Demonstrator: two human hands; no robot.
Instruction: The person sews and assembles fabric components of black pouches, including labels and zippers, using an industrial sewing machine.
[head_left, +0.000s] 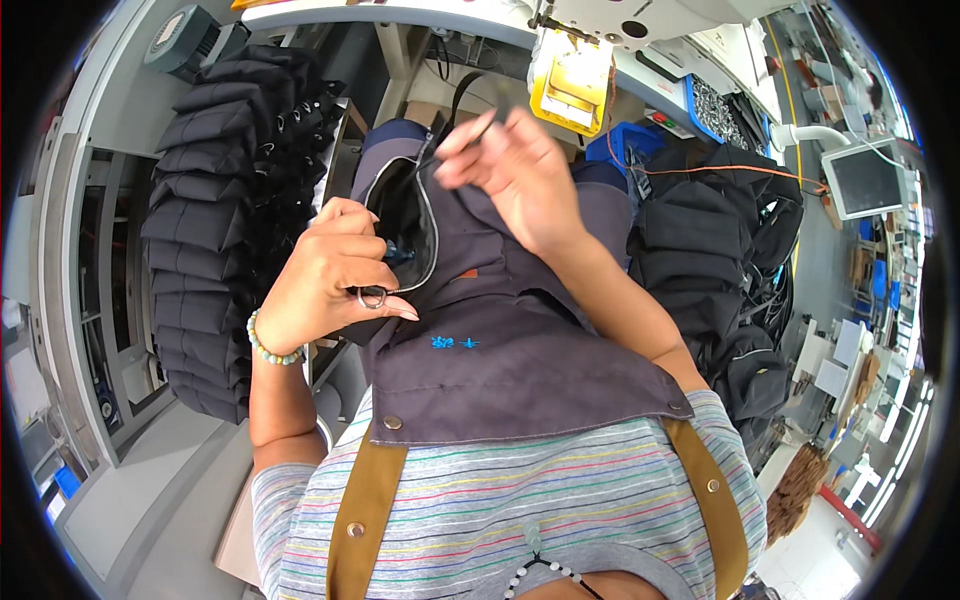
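Note:
A dark navy fabric bag piece (500, 320) with a zipper opening rests against my apron front. My left hand (335, 275) grips the bag's edge at the zipper, with small metal scissors (372, 296) hooked on a finger. My right hand (515, 170) is raised above the bag, pinching a thin dark strap or thread end (485, 122) between thumb and fingers. The grey zipper (430, 230) curves between both hands.
A stack of dark folded pieces (200, 220) hangs at the left. More black bags (720, 260) pile up at the right. A sewing machine (640, 20) with a yellow tag (572, 85) stands ahead. A small screen (865, 180) sits far right.

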